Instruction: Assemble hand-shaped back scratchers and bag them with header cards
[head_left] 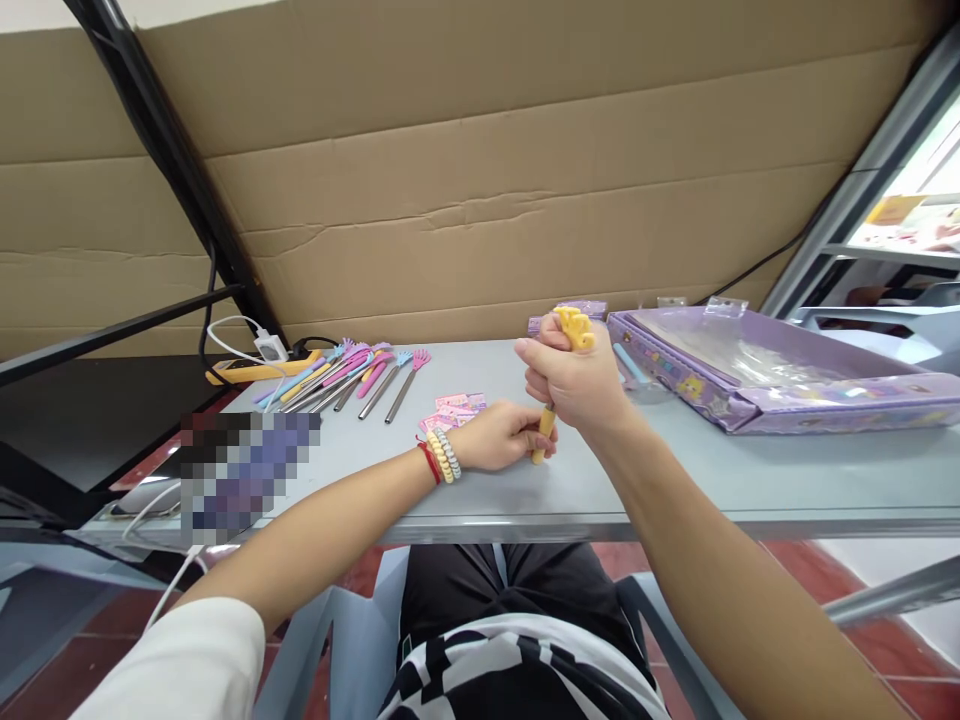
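A yellow back scratcher point(576, 328) stands almost upright over the grey table, its claw-shaped head at the top. My right hand point(574, 375) is wrapped round it just below the head. Lower down, my left hand point(506, 437) has its fingers closed on the yellow handle, whose end is at the tabletop. A short bit of metal rod shows between the two hands. Left of my hands lies a pile of back scratchers point(352, 375) in pink, purple, blue and yellow with metal rods. Small pink printed cards point(455, 408) lie just behind my left wrist.
A purple printed box point(757, 405) with clear plastic wrapping lies at the right. Behind my right hand is a purple packet point(583, 308). A white charger point(270, 345) with cables sits on a yellow power strip point(225, 375) at the left. Cardboard point(450, 150) lines the back.
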